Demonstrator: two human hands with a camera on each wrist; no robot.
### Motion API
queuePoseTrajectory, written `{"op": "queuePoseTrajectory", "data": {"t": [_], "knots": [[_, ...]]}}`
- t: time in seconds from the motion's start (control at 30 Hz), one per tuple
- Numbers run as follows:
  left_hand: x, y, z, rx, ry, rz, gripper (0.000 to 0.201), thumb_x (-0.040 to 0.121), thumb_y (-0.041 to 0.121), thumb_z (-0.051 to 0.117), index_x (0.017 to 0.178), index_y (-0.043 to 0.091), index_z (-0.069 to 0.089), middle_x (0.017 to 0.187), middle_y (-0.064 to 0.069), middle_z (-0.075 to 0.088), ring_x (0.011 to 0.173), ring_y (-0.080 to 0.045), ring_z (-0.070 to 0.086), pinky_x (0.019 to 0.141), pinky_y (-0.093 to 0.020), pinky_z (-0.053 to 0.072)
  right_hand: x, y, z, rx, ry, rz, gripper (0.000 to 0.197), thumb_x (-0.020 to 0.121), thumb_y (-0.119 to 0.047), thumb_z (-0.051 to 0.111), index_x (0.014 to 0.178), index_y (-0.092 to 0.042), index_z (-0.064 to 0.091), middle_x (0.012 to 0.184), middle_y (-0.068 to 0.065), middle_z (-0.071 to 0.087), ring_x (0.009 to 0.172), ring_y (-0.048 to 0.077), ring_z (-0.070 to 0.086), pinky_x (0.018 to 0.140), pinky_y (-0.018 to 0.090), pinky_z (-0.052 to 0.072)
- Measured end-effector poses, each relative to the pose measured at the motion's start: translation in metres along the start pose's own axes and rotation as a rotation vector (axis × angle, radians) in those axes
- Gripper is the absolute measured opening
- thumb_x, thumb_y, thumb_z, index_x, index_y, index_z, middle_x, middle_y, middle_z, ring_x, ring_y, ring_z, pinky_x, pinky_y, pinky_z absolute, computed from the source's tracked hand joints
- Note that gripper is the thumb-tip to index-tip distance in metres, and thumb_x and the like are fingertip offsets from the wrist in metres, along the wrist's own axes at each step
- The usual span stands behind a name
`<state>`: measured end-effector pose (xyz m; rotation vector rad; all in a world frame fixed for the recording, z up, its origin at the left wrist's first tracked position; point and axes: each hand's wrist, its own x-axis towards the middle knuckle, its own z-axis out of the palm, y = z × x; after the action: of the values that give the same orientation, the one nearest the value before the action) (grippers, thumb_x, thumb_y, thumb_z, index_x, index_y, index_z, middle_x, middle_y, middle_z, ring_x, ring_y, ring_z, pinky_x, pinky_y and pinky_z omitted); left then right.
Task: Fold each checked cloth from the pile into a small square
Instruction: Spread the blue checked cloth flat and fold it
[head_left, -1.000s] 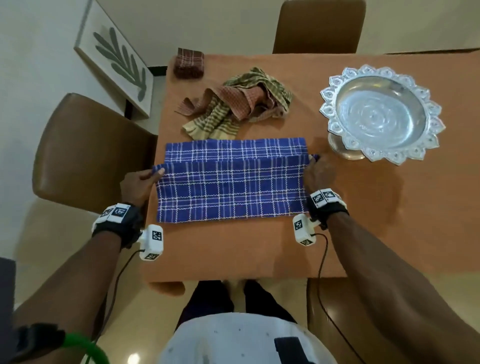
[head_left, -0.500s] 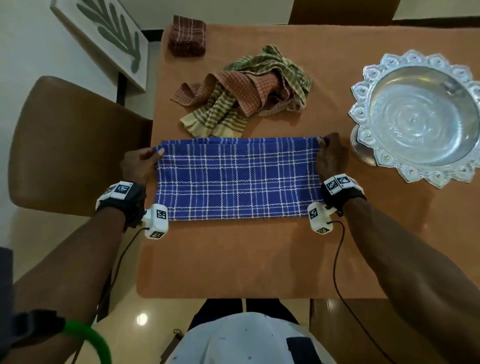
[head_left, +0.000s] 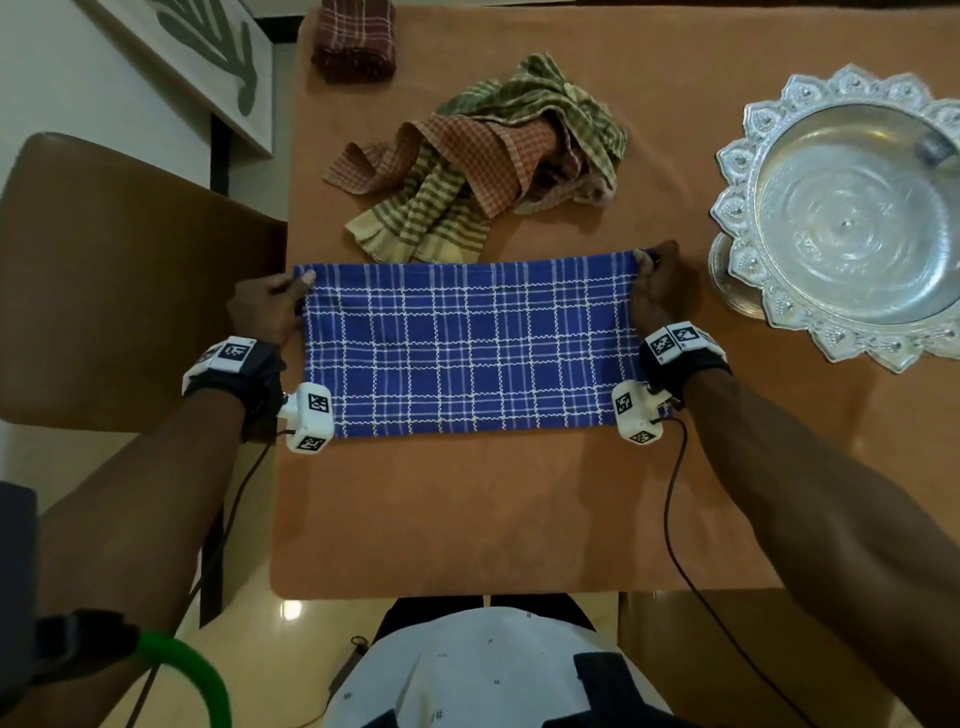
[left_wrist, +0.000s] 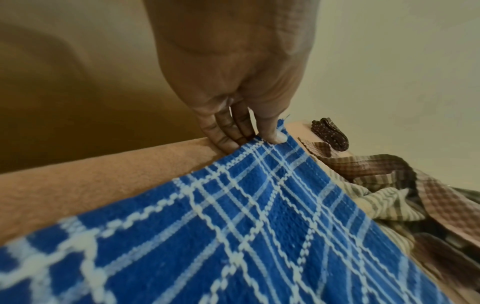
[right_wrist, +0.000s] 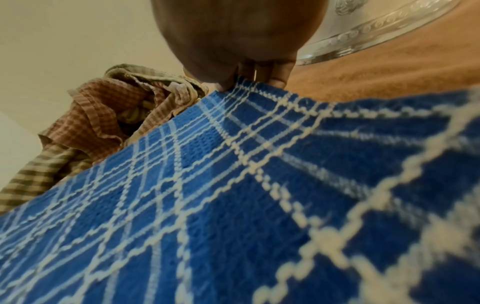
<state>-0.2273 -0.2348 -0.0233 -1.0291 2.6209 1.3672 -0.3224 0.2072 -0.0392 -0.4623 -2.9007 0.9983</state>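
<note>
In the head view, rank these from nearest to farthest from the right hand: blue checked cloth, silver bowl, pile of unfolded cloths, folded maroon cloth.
From the right hand:
1. Blue checked cloth, pinched at its far right corner.
2. Silver bowl, just to the right.
3. Pile of unfolded cloths, beyond and to the left.
4. Folded maroon cloth, at the far left corner.

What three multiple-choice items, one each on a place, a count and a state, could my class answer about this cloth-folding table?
1. Where is the silver bowl?
A. right of the blue cloth
B. left of it
C. on it

2. How many cloths are already folded small?
A. none
B. one
C. three

3. What are the hands doing?
A. hanging idle
B. pinching the blue cloth's far corners
C. lifting the bowl

Key: 1 A, it stands at the table's right edge; 2 B, only the maroon cloth; 3 B, left hand and right hand each grip a corner.
</note>
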Motion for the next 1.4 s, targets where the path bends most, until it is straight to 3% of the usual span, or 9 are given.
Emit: {"op": "queuePoseTrajectory", "data": {"t": [0.13,0.27,0.6,0.73,0.83,0.93,1.0,1.17,1.4], "knots": [[0.005,0.0,0.003,0.065,0.008,0.03,0.036,0.092,0.038,0.067,0.105,0.006,0.076,0.088,-0.012,0.07,0.074,-0.017,0.058,0.055,-0.015,0.042,0.001,-0.002,0.002,-0.019,0.026,-0.023,0.038,0.094,-0.042,0.035,0.103,-0.008,0.049,0.089,0.019,0.063,0.082,0.038,0.062,0.073,0.052,0.049],[0.008,-0.003,0.006,0.056,0.038,0.036,0.035,0.091,0.04,0.068,0.104,0.008,0.076,0.094,-0.016,0.074,0.076,-0.017,0.06,0.067,-0.028,0.047,0.003,-0.002,-0.003,-0.114,0.001,-0.072,0.029,0.1,-0.025,0.045,0.105,0.001,0.056,0.094,0.025,0.066,0.082,0.037,0.061,0.068,0.043,0.042],[0.003,0.002,0.014,0.099,0.114,-0.038,0.04,0.09,0.041,0.069,0.107,0.005,0.074,0.106,-0.015,0.073,0.097,-0.03,0.069,0.076,-0.029,0.048,0.006,0.0,-0.004,-0.237,0.028,-0.127,0.033,0.101,-0.03,0.045,0.108,0.0,0.058,0.102,0.024,0.067,0.09,0.04,0.063,0.072,0.043,0.044],[-0.012,0.02,0.023,0.256,0.281,-0.075,0.051,0.087,0.051,0.067,0.116,0.01,0.063,0.12,-0.008,0.066,0.113,-0.026,0.059,0.091,-0.035,0.044,-0.003,-0.013,-0.002,-0.46,0.069,-0.043,0.059,0.101,-0.048,0.038,0.135,-0.001,0.045,0.134,0.023,0.051,0.121,0.038,0.05,0.099,0.045,0.035],[-0.052,0.036,0.055,0.437,0.403,0.073,0.051,0.095,0.057,0.051,0.12,0.014,0.058,0.129,-0.007,0.057,0.124,-0.027,0.048,0.099,-0.04,0.035,-0.05,-0.042,0.01,-0.415,0.043,-0.426,0.047,0.104,-0.035,0.039,0.133,0.0,0.05,0.134,0.023,0.052,0.121,0.039,0.05,0.102,0.048,0.036],[-0.094,0.04,0.11,0.316,0.192,0.495,0.042,0.102,0.046,0.047,0.116,0.01,0.063,0.123,-0.009,0.063,0.116,-0.029,0.056,0.1,-0.044,0.04,-0.115,-0.068,0.051,-0.242,-0.371,-0.671,0.05,0.104,-0.021,0.04,0.147,0.003,0.034,0.154,0.025,0.033,0.144,0.04,0.028,0.118,0.052,0.023],[-0.109,0.038,0.139,0.306,0.012,0.523,0.044,0.104,0.04,0.043,0.131,0.009,0.059,0.142,-0.011,0.055,0.133,-0.028,0.047,0.112,-0.048,0.034,-0.135,-0.072,0.072,-0.263,-0.555,-0.661,0.059,0.105,-0.024,0.039,0.156,-0.004,0.017,0.164,0.016,0.011,0.152,0.032,0.005,0.122,0.051,0.008],[-0.108,0.006,0.136,0.565,-0.068,0.52,0.059,0.105,0.053,0.029,0.156,0.022,0.026,0.166,-0.002,0.012,0.153,-0.019,0.008,0.125,-0.045,0.007,-0.107,-0.04,0.059,-0.291,-0.512,-0.682,0.066,0.105,-0.048,0.029,0.157,-0.011,0.013,0.166,0.005,0.006,0.153,0.02,-0.001,0.125,0.038,0.0],[-0.107,-0.025,0.092,0.657,0.115,0.297,0.068,0.104,0.06,0.021,0.157,0.017,0.02,0.167,-0.007,0.007,0.154,-0.023,0.005,0.124,-0.048,0.006,-0.047,0.028,0.009,-0.374,-0.316,-0.482,0.069,0.104,-0.056,0.021,0.158,-0.014,0.01,0.166,0.002,0.003,0.153,0.016,-0.003,0.125,0.037,0.0]]}}
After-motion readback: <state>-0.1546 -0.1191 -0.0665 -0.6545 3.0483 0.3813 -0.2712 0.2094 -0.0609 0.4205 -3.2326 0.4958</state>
